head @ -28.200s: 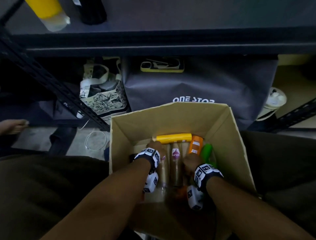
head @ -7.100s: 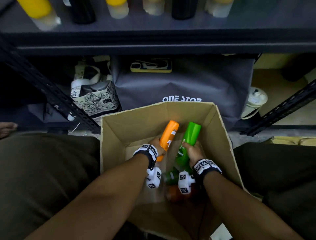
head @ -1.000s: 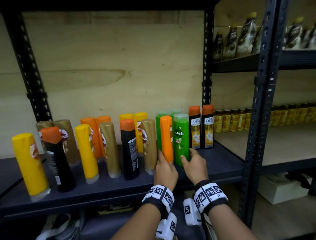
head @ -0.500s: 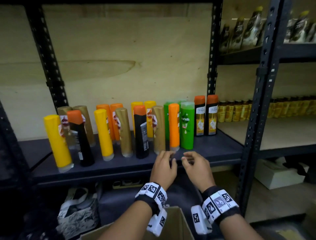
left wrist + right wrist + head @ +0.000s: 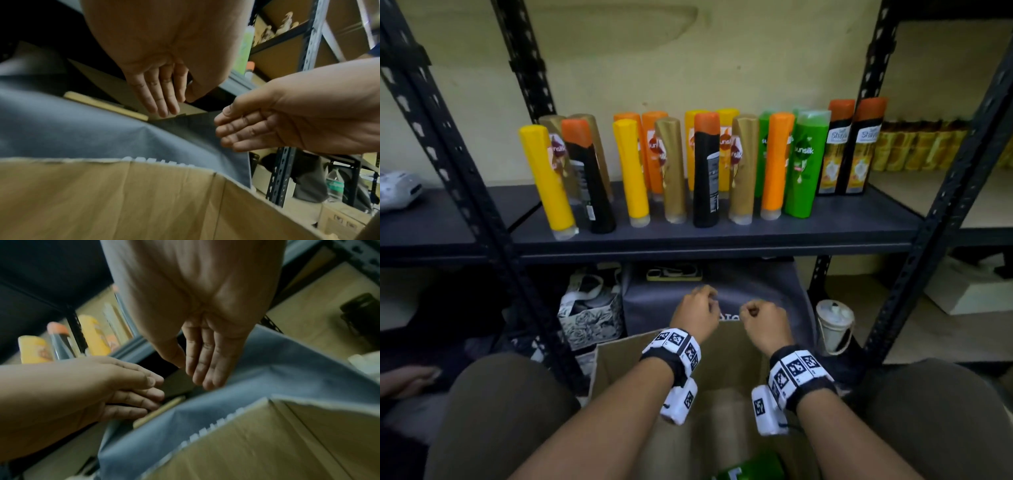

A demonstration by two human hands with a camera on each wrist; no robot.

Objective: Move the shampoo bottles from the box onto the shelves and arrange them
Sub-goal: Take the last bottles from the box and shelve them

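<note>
While both hands are hanging empty over the box (image 5: 616,363), the risk is sitting on the shelf (image 5: 722,236): the front row of shampoo bottles (image 5: 709,171) is standing packed, several leaning, e.g. the yellow bottle (image 5: 548,178) at the left end tilting by the front edge. Judging from that, sliding another one in is likely going to knock a neighbour and domino the row or push one off the lip. One green bottle (image 5: 753,467) is lying in the box at the bottom of the head view, so there's more to move.

Left hand (image 5: 697,317) and right hand (image 5: 765,322): head view is showing knuckles only, looking loosely curled. Wrist views are giving the palm side, with left fingers (image 5: 156,97) and right fingers (image 5: 203,363) hanging nearly straight, relaxed, gripping nothing, above the grey bag (image 5: 82,129) behind the box. Only the head view is showing the bottle row and the box contents.
</note>
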